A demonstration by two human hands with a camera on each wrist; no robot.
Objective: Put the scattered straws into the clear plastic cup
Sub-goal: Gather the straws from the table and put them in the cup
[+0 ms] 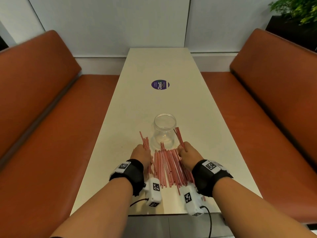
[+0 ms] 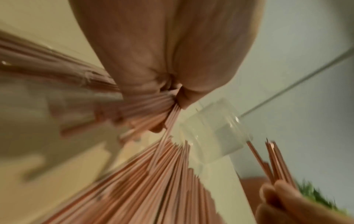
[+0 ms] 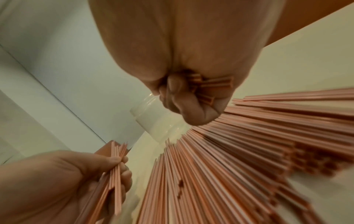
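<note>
A clear plastic cup (image 1: 164, 130) stands upright on the pale table (image 1: 154, 100), holding nothing. Just in front of it lies a heap of red-and-white striped straws (image 1: 169, 167). My left hand (image 1: 142, 155) grips a bunch of straws (image 1: 145, 141) left of the cup, their tips pointing away from me. My right hand (image 1: 186, 154) grips a smaller bunch (image 1: 179, 136) at the cup's right side. The cup (image 2: 214, 136) shows blurred in the left wrist view, beyond the heap (image 2: 153, 181). In the right wrist view the cup (image 3: 153, 119) stands behind my curled fingers (image 3: 184, 98).
A round purple sticker (image 1: 160, 84) lies farther up the table. Orange-brown bench seats (image 1: 51, 117) flank both long sides. A potted plant (image 1: 298, 9) stands at the back right. The table's near edge (image 1: 154, 214) runs just under my wrists.
</note>
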